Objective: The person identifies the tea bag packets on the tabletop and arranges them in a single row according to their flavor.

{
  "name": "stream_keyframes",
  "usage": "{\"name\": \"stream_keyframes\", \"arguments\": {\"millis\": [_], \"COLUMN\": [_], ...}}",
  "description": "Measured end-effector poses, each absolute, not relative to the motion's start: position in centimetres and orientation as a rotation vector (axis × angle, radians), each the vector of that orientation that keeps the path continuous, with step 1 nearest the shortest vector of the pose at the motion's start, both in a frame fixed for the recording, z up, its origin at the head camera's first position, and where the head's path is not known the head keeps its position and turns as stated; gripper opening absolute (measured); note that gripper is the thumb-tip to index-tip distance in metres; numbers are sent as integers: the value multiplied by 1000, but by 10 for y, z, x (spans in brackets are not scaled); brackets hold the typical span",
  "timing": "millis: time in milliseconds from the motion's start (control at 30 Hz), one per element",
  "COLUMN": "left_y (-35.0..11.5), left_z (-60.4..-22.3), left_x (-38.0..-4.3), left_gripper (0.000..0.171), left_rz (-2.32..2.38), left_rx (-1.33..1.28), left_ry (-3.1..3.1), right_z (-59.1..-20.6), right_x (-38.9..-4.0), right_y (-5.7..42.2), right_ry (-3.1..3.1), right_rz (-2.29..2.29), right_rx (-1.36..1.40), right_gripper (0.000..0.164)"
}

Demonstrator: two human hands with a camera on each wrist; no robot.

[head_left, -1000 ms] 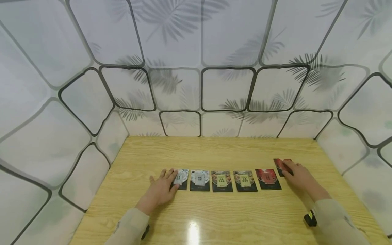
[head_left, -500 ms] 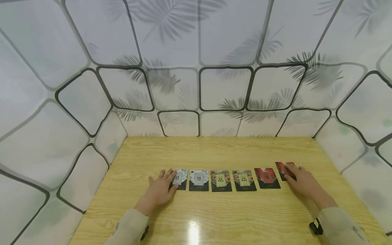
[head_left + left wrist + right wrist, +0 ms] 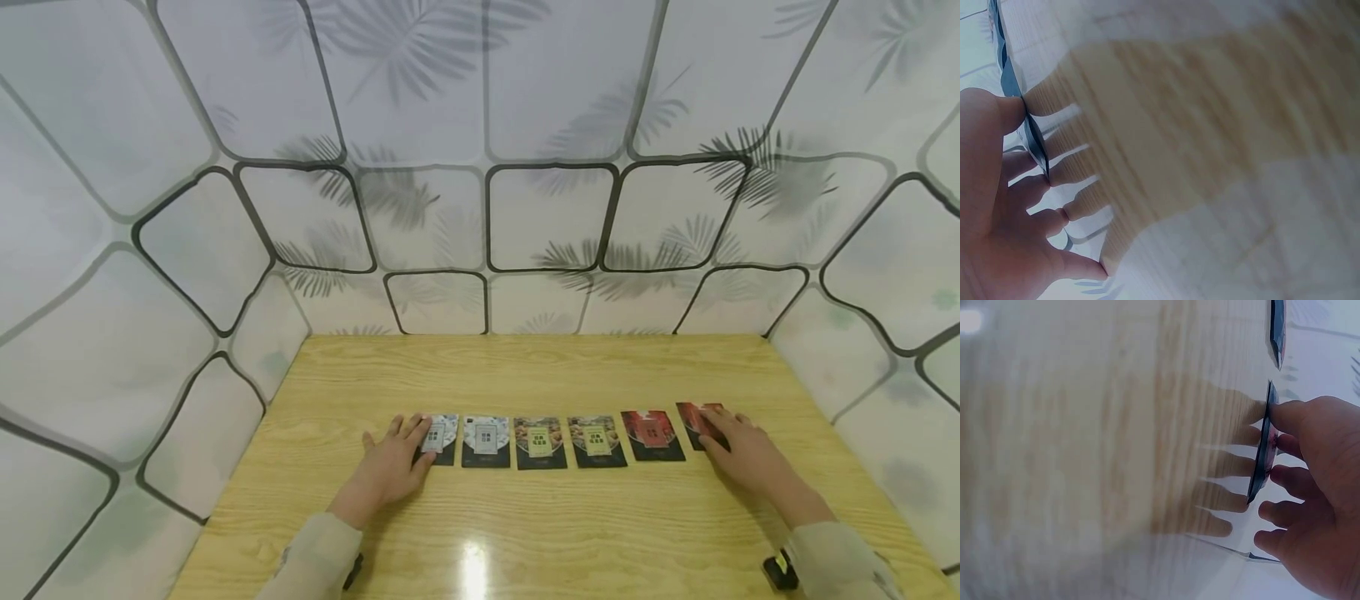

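Note:
Several flat packets lie in a row on the wooden table. My left hand (image 3: 384,471), fingers spread, rests on the leftmost white packet (image 3: 444,435), covering its left side. A second white packet (image 3: 486,440) lies beside it, followed by two packets with food pictures, one (image 3: 540,443) left of the other (image 3: 597,442). Then comes a red and black packet (image 3: 652,435). At the right end, my right hand (image 3: 753,458) touches another red packet (image 3: 692,423). In the right wrist view, the thumb and fingertips lie on that packet (image 3: 1264,447), without curling round it.
Wood-grain tabletop (image 3: 525,533) extends in front of and behind the row. Patterned fabric walls (image 3: 442,300) enclose the back and both sides. Dark devices, such as the one (image 3: 780,571) at the right cuff, sit on the wrists.
My right hand has slid the rightmost red packet toward me and slightly right, nearer to level with the row. The left hand stays on the leftmost white packet.

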State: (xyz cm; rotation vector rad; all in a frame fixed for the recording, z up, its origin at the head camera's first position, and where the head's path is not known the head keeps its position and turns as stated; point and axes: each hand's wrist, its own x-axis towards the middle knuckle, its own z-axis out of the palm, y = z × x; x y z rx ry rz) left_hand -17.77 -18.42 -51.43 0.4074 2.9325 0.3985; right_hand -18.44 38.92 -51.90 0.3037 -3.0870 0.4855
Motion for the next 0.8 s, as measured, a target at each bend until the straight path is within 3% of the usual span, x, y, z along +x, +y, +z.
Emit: {"name": "stream_keyframes", "arguments": {"millis": [800], "left_y": [-183], "left_z": [-517], "left_x": [-180], "left_gripper": [63], "left_rz": [439], "left_rx": [402], "left_ry": [2926], "right_z": [-522], "right_x": [-171], "right_y": [390], "right_ry": [-3105], "right_rz": [480], "right_rx": [286], "right_gripper": [56]}}
